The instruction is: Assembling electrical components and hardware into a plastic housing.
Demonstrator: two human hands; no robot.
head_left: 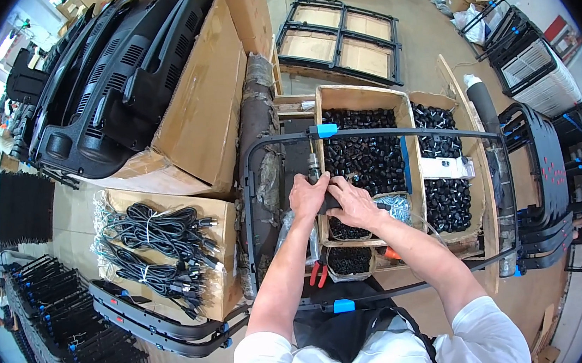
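Note:
Both my hands are closed on a drill [314, 168], its chuck pointing away from me. My left hand [305, 197] wraps the body just behind the chuck. Beside it, my right hand [354, 202] grips the rear part, and the two hands hide most of the tool. The bit reaches the far bar of a black tubular frame [399, 131], close to a blue piece [327, 130] on that bar. Whether the bit touches the bar I cannot tell. The frame rests across padded rails, above a divided wooden box [317, 104] of small black parts [366, 152].
Red-handled pliers [318, 275] lie near my waist. Bundled black cables [150, 228] sit on a carton at left, below a big cardboard box [204, 98] with black plastic panels [110, 80]. Padded rollers [257, 128] flank the bench. Stacked frames [541, 162] stand at right.

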